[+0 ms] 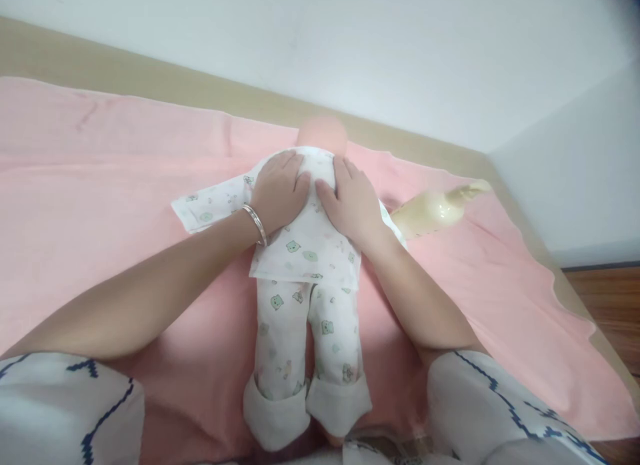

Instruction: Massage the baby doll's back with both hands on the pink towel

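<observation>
A baby doll (323, 131) lies stretched out on a pink cloth (125, 218), its bald head away from me and no face showing. It wears a white printed top (310, 251) and matching trousers (283, 331) with turned-up cuffs. My left hand (281, 191), with a silver bangle at the wrist, rests flat on the left of the upper torso. On the right side, my right hand (353, 201) is spread flat too. Both thumbs point inward and are slightly apart. The doll's right-hand sleeve is partly hidden behind my right hand and forearm.
A glossy pale-yellow bottle (435, 211) with a narrow tip lies on the cloth right of the doll. Beyond the cloth runs a beige surface edge (150, 65) against a white wall (350, 51). Brown wooden flooring (607, 305) shows at the right.
</observation>
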`<state>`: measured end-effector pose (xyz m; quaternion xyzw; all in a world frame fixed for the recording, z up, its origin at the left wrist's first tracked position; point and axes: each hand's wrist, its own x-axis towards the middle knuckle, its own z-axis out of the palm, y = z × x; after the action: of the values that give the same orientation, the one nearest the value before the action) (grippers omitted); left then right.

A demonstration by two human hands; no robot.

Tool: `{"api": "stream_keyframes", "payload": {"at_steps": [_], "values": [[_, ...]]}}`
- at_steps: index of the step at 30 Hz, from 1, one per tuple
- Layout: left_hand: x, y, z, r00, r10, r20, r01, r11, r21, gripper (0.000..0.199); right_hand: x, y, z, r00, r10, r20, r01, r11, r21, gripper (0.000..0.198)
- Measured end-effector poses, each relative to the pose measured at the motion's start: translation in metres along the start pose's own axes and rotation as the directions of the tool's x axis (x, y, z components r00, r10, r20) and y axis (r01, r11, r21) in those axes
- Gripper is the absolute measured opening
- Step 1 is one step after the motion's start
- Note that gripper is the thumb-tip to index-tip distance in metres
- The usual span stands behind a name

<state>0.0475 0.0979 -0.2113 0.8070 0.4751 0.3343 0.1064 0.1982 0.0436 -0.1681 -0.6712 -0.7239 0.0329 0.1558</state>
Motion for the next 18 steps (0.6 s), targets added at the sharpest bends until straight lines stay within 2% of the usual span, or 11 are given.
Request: {"api": "stream_keyframes", "payload": {"at_steps": [2, 5, 8, 10, 13, 16, 18], "values": [[-0.002, 0.009, -0.007, 0.998, -0.017, 0.061, 0.013, 0.998, 0.061, 0.041, -0.003, -0.004, -0.003, 0.999, 0.043, 0.005, -0.043, 0.999, -0.03, 0.052], [-0.012, 0.032, -0.021, 0.989, -0.039, 0.143, 0.013, 0.984, 0.178, 0.046, -0.001, -0.002, -0.008, 0.998, 0.04, 0.04, -0.04, 0.999, -0.006, 0.049], [-0.029, 0.054, -0.029, 0.979, 0.051, 0.196, -0.102, 0.961, 0.257, 0.052, 0.005, 0.007, -0.011, 0.998, 0.005, 0.068, -0.01, 0.997, 0.071, 0.045], [-0.037, 0.062, -0.029, 0.966, 0.118, 0.229, -0.176, 0.951, 0.252, 0.054, 0.008, 0.011, -0.012, 0.997, -0.011, 0.071, 0.004, 0.996, 0.085, 0.044], [-0.035, 0.058, -0.026, 0.963, 0.125, 0.237, -0.165, 0.974, 0.154, 0.053, 0.003, 0.004, -0.016, 0.997, -0.003, 0.083, 0.004, 1.0, -0.01, 0.046], [-0.021, 0.042, -0.023, 0.968, 0.077, 0.237, -0.094, 0.994, 0.061, 0.053, -0.014, -0.016, -0.018, 0.995, 0.051, 0.084, -0.032, 0.976, -0.214, 0.048], [-0.01, 0.028, -0.02, 0.975, 0.041, 0.218, -0.048, 0.998, 0.029, 0.053, -0.029, -0.03, -0.015, 0.997, 0.039, 0.065, -0.017, 0.95, -0.312, 0.051]]}}
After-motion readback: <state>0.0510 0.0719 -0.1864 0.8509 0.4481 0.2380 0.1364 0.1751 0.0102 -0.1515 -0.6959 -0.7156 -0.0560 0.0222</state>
